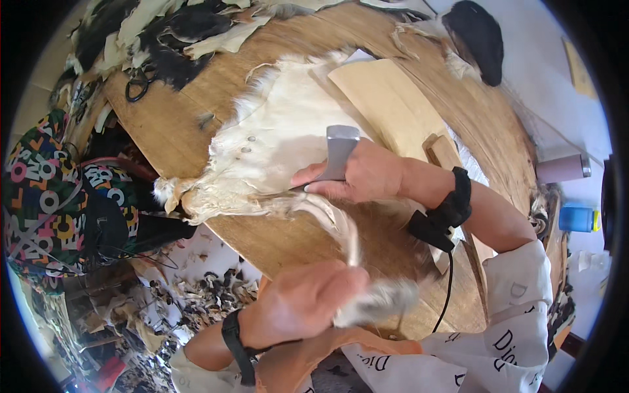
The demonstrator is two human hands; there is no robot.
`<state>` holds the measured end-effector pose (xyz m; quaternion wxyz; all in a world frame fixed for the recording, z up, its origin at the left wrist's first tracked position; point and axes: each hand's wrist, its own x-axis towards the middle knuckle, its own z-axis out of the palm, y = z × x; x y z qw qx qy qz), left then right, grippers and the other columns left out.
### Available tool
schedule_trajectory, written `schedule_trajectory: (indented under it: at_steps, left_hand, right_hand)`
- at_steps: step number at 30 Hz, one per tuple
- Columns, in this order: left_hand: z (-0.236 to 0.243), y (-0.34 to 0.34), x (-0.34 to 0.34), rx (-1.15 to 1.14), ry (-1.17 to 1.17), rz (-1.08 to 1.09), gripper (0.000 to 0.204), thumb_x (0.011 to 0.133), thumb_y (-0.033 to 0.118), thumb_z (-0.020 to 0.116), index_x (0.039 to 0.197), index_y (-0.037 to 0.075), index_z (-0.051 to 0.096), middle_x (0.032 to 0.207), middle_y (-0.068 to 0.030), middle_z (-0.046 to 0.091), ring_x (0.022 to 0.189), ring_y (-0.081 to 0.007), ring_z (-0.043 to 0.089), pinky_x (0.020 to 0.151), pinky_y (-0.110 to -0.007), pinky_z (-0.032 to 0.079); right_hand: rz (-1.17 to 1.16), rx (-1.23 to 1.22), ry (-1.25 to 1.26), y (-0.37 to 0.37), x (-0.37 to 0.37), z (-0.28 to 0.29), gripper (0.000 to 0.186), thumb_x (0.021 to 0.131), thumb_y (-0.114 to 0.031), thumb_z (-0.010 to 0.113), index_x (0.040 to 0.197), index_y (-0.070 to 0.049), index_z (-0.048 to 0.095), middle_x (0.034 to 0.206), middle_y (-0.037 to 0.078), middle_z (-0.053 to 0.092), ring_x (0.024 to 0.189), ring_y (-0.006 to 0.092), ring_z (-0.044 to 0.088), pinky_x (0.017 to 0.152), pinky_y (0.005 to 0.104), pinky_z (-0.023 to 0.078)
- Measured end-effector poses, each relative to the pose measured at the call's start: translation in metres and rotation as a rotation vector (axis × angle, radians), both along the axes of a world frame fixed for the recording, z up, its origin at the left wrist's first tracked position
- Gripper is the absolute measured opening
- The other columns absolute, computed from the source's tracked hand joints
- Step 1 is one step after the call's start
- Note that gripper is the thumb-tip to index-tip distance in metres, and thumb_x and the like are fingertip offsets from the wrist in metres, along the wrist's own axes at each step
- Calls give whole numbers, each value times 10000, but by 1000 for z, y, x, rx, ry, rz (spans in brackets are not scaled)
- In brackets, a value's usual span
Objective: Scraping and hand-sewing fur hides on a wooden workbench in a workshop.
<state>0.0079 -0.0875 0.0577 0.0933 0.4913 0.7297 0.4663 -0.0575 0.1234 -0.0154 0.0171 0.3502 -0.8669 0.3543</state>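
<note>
A pale hide [282, 118] with fur along its edges lies skin side up on the wooden table. My right hand [370, 171] is closed around a flat grey metal knife [341, 147], its broad end sticking up past the fist and its low end at the hide's near edge. From there a furry strip [344, 229] runs down toward my left hand [308, 295]. That hand is closed on the strip and smeared by motion, as is the fur tuft [380, 302] beside it.
A tan card template [393, 95] rests on the hide's right side, with a small wooden block [443, 150] near it. Scissors [137, 85] and dark hide pieces [190, 29] lie at the far left. Scraps [216, 295] litter the floor. A person in patterned clothing [49, 203] is at left.
</note>
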Motion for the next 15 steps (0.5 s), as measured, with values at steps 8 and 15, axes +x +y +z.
schedule_trajectory:
  at_steps: [8, 15]
  left_hand:
    - [-2, -22, -6, -541, -89, -7, 604, 767, -35, 486, 1339, 153, 439, 768, -108, 524, 654, -285, 577, 570, -374, 480]
    - [-24, -69, -59, -370, 427, 446, 386, 802, 19, 538, 1182, 75, 567, 1029, -131, 603, 956, -285, 571, 813, -388, 460]
  right_hand:
    - [-237, -79, -626, 0, 3, 38, 329, 887, -362, 513, 1039, -111, 661, 740, 108, 635, 618, 278, 562, 646, 362, 467]
    - [-440, 96, -327, -6, 24, 88, 301, 829, -327, 588, 808, -28, 612, 590, 115, 543, 521, 256, 523, 554, 353, 434]
